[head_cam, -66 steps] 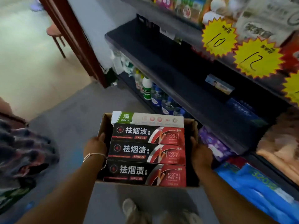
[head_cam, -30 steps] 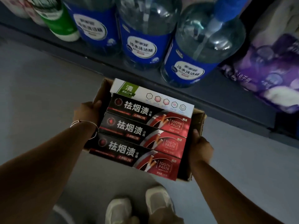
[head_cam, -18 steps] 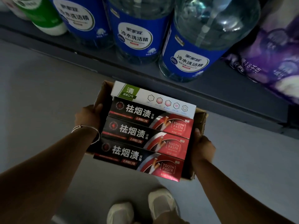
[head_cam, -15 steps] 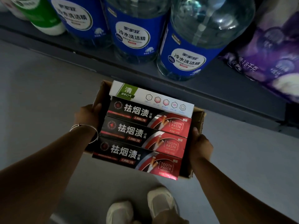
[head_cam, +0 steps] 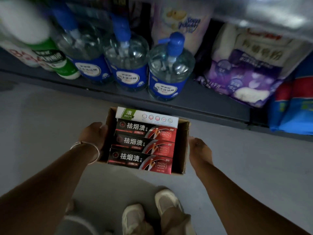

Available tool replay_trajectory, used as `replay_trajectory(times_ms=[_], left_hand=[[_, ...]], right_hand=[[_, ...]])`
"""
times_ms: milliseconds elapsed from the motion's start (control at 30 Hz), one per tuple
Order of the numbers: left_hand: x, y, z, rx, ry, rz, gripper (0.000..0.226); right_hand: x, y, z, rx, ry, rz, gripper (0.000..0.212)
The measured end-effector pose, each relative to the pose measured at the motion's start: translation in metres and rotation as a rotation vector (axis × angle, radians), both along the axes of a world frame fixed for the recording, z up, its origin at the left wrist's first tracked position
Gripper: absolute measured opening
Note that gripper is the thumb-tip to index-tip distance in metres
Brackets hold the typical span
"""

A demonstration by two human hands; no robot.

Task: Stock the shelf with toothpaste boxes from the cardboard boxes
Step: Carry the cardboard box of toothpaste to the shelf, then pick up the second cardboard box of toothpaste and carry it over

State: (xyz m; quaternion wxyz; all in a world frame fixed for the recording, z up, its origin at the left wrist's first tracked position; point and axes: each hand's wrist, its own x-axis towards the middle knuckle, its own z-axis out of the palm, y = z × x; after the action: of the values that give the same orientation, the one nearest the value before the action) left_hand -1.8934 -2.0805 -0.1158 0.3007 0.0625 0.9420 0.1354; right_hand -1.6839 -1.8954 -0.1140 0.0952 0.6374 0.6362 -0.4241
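An open cardboard box (head_cam: 184, 146) sits low over the grey floor, in front of the bottom shelf (head_cam: 203, 106). Inside lie three black-and-red toothpaste boxes (head_cam: 144, 145) side by side, with a white-and-green toothpaste box (head_cam: 147, 117) at the far end. My left hand (head_cam: 92, 135), with a bracelet on the wrist, rests against the outside of the box's left wall. To the right of the right wall is my right hand (head_cam: 199, 150), a small gap away from it, fingers relaxed and holding nothing.
On the bottom shelf stand three clear pump bottles with blue labels (head_cam: 169, 73), a green-and-white bottle (head_cam: 55, 65) to their left, a purple pack (head_cam: 245, 77) and a blue pack (head_cam: 294, 112) to the right. My shoes (head_cam: 133, 216) are just behind the box.
The box has gone down to floor level in front of the bottom shelf. My right hand has come off the right wall. My view has tilted up along the shelf.
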Motion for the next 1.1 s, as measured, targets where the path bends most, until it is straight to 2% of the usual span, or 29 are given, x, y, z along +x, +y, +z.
replay_trajectory(times_ms=[167, 400, 600, 733, 867, 1100], left_hand=[[0.036, 0.018, 0.107, 0.152, -0.022, -0.068, 0.033], [0.099, 0.059, 0.257, 0.263, -0.123, -0.147, 0.033], [0.169, 0.113, 0.366, 0.257, -0.096, -0.459, 0.042], [0.233, 0.161, 0.415, 0.222, -0.097, -0.707, 0.050], [0.328, 0.219, 0.455, 0.186, 0.025, -0.997, 0.053], [0.576, 0.319, 0.508, 0.119, 0.145, -1.440, 0.054]], right_hand=[[0.023, -0.008, 0.098, 0.050, 0.031, 0.028, 0.047], [0.065, -0.005, 0.254, 0.066, 0.104, -0.125, 0.047], [0.142, 0.025, 0.357, 0.167, 0.109, -0.122, 0.052], [0.228, 0.053, 0.413, 0.264, 0.043, -0.087, 0.051], [0.347, 0.078, 0.456, 0.343, -0.072, -0.044, 0.053], [0.580, 0.104, 0.517, 0.413, -0.302, 0.032, 0.055]])
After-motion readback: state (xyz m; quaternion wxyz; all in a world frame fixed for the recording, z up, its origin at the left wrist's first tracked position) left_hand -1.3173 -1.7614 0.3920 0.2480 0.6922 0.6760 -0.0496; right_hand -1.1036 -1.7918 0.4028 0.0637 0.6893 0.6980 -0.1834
